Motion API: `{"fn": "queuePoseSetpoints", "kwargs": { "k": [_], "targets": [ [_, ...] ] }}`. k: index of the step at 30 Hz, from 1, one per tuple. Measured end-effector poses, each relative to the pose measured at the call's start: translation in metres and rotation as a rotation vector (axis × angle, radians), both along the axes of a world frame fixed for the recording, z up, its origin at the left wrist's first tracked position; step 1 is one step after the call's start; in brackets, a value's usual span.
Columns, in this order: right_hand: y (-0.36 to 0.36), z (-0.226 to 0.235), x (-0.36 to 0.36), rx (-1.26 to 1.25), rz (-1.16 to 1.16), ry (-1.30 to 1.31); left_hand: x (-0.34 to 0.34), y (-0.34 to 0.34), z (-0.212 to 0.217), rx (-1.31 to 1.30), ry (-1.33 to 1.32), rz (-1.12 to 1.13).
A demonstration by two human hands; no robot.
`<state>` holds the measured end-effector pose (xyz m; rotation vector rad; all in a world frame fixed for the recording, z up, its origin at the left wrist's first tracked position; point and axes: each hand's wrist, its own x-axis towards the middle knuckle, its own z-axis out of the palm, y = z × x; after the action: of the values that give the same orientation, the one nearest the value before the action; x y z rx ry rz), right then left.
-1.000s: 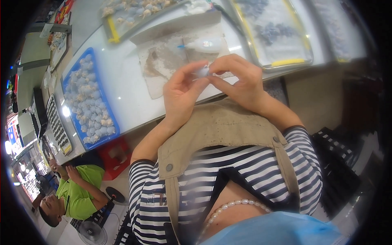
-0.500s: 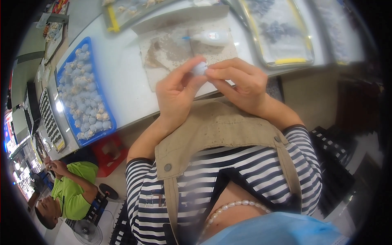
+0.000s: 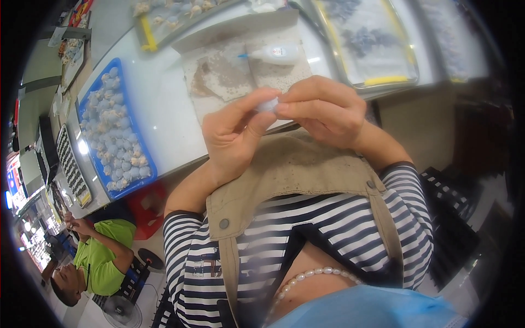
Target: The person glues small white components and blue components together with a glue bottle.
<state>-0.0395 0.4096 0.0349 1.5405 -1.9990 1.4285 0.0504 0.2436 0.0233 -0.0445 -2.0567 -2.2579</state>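
Note:
A small pale blue-white rounded piece point(image 3: 267, 105) is pinched between my two hands, in front of my apron. My left hand point(image 3: 232, 128) grips it between thumb and forefinger. The fingertips of my right hand point(image 3: 327, 109) are closed at its right side; whether they hold a part of it or something small is hidden. Just beyond my hands lies a stained sheet of cardboard point(image 3: 219, 52) with a raised back flap. On it a white squeeze bottle point(image 3: 280, 53) with a blue tip lies on its side, the tip pointing left.
On the left, a blue tray point(image 3: 152, 174) holds many small pale blue and cream pieces. Yellow-marked trays stand at the back point(image 3: 147, 33) and the right point(image 3: 385, 80). The white table's front edge runs beneath my hands. A person in a green shirt point(image 3: 112, 246) sits at the lower left.
My hands have shifted slightly lower in view with the small piece still pinched between them. The bottle, cardboard and trays sit slightly differently as the view moves.

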Motion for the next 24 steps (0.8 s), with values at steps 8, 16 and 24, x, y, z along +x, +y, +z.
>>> {"fn": "queuePoseSetpoints", "kwargs": {
  "k": [8,16,24],
  "targets": [
    [0.004,-0.013,-0.004,-0.120,0.001,-0.134,-0.011,0.003,0.002,0.131,0.095,-0.046],
    [-0.002,-0.013,0.007,-0.141,0.394,-1.063,-0.013,-0.001,0.001,0.135,0.073,-0.111],
    [0.002,-0.009,0.007,-0.150,0.468,-1.184,-0.013,0.008,-0.001,0.021,0.169,-0.054]
  ]
}}
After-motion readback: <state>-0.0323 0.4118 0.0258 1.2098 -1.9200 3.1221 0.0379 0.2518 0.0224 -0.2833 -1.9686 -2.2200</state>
